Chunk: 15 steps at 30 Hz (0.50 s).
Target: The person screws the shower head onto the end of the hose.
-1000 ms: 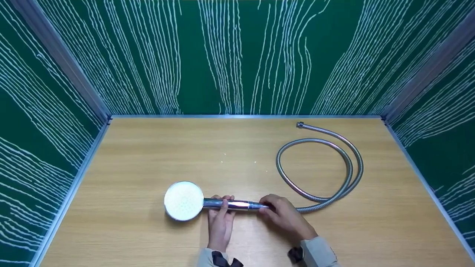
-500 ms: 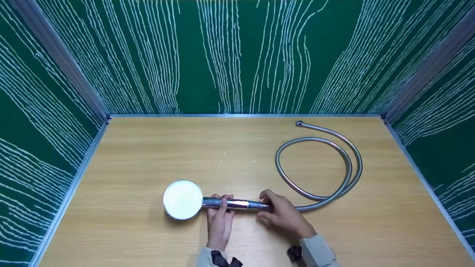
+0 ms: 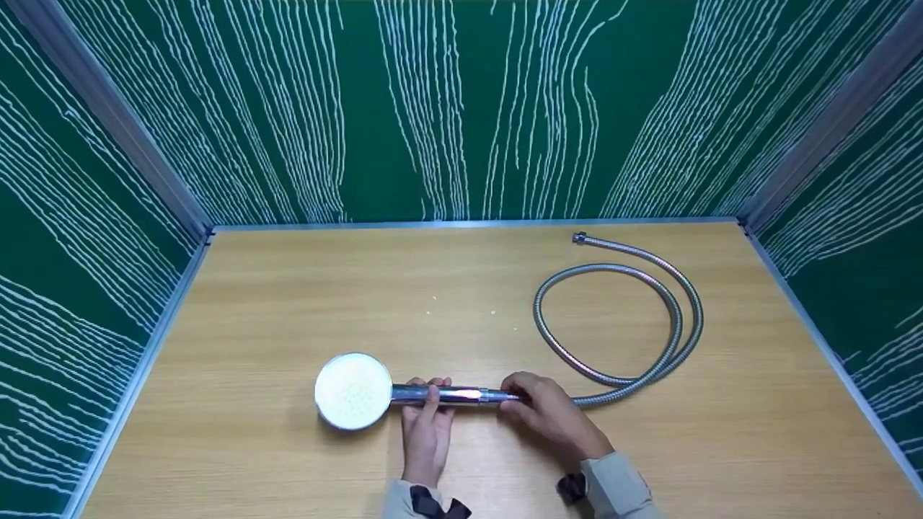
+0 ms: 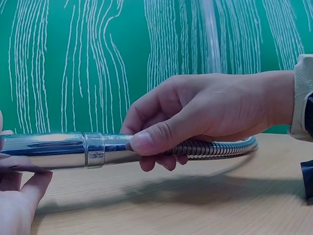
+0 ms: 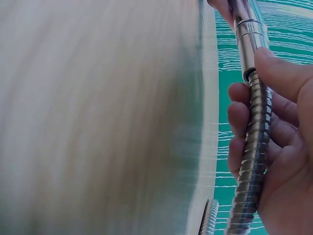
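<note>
A chrome hand shower (image 3: 353, 391) lies across the front of the table, its round white face up and its handle pointing right. My left hand (image 3: 426, 440) grips the handle, thumb on top and fingers behind it. At the handle's end, my right hand (image 3: 555, 414) pinches the smooth metal connector (image 4: 117, 145) of the shower hose between thumb and fingers. From there the ribbed hose (image 5: 257, 142) runs through the right palm, with fingers curled beside it. The connector sits in line with the handle, against its ring (image 4: 94, 149); any thread inside is hidden.
The rest of the hose loops on the wooden table (image 3: 288, 288) at the right, its free end nut (image 3: 579, 238) near the back edge. Several tiny white specks lie mid-table. Green panels (image 3: 368, 108) with white wavy lines enclose the back and both sides.
Half a second ago the right fingers had spread off the connector; now they have closed on it again. The left hand keeps its grip on the handle.
</note>
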Each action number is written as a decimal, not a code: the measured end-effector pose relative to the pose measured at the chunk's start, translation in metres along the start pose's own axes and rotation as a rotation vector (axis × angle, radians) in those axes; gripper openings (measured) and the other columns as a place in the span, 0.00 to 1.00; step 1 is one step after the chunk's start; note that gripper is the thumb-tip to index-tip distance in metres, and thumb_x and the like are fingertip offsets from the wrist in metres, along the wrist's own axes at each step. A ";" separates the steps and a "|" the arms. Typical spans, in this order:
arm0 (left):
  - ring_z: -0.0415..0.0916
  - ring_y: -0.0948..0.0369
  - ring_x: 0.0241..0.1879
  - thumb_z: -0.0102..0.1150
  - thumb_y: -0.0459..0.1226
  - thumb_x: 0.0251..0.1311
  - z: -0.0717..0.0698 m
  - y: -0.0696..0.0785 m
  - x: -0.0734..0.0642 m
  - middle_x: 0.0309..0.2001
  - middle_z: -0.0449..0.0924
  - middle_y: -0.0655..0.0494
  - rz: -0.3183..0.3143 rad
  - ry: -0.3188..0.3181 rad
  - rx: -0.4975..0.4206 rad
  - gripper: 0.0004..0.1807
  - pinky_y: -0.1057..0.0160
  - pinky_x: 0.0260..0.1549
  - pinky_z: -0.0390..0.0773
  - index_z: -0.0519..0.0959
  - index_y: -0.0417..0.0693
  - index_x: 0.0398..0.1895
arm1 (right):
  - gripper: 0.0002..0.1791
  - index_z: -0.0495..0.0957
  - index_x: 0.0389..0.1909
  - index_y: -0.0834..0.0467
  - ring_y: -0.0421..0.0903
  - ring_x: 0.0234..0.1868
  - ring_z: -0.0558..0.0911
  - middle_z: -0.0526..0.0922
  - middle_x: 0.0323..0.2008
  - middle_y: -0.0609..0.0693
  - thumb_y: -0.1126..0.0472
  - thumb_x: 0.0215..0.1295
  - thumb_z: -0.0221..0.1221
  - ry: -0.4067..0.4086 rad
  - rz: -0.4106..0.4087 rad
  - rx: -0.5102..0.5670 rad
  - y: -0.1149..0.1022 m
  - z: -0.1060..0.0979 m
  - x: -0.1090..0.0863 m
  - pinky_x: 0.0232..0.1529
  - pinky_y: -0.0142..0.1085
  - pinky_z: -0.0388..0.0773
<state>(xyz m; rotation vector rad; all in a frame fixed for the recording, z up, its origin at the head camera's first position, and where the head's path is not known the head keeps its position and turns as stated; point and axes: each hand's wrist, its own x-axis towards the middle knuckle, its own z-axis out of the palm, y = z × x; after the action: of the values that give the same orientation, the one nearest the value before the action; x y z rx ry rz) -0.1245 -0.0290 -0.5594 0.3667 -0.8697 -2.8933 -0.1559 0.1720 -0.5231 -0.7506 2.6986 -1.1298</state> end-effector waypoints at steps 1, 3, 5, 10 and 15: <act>0.75 0.57 0.48 0.46 0.27 0.67 0.000 0.000 0.000 0.39 0.77 0.56 0.002 -0.003 -0.003 0.09 0.57 0.55 0.72 0.65 0.51 0.40 | 0.09 0.77 0.40 0.54 0.38 0.37 0.75 0.79 0.37 0.43 0.55 0.62 0.61 -0.001 -0.001 -0.004 0.000 0.000 0.000 0.40 0.33 0.75; 0.75 0.57 0.48 0.47 0.27 0.67 -0.001 -0.001 0.000 0.39 0.77 0.57 0.004 -0.005 -0.009 0.08 0.57 0.55 0.72 0.66 0.51 0.40 | 0.09 0.77 0.40 0.54 0.40 0.39 0.77 0.80 0.38 0.44 0.53 0.64 0.60 -0.006 -0.002 -0.012 0.001 0.000 0.001 0.42 0.35 0.76; 0.74 0.57 0.49 0.47 0.28 0.67 -0.002 -0.001 0.000 0.39 0.77 0.57 0.005 -0.006 -0.013 0.08 0.57 0.55 0.72 0.66 0.51 0.40 | 0.10 0.78 0.40 0.54 0.40 0.40 0.77 0.81 0.39 0.45 0.53 0.65 0.59 -0.007 -0.007 -0.019 0.001 0.000 0.001 0.43 0.36 0.76; 0.73 0.57 0.49 0.47 0.28 0.67 -0.003 -0.002 -0.001 0.40 0.76 0.56 0.014 -0.016 -0.008 0.07 0.58 0.56 0.72 0.66 0.51 0.40 | 0.13 0.75 0.43 0.55 0.39 0.37 0.77 0.80 0.36 0.45 0.55 0.61 0.63 -0.001 -0.021 -0.019 0.000 0.000 0.001 0.41 0.35 0.77; 0.74 0.57 0.49 0.48 0.29 0.67 -0.002 -0.002 -0.001 0.39 0.76 0.56 0.013 -0.020 -0.015 0.08 0.58 0.56 0.72 0.65 0.51 0.41 | 0.15 0.71 0.42 0.53 0.38 0.36 0.75 0.78 0.34 0.42 0.59 0.57 0.66 -0.003 0.012 0.005 -0.003 -0.001 0.001 0.39 0.33 0.75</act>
<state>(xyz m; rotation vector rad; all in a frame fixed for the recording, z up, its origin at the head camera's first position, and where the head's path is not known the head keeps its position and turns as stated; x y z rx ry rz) -0.1235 -0.0282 -0.5615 0.3302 -0.8501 -2.8944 -0.1561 0.1703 -0.5197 -0.7334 2.6926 -1.1314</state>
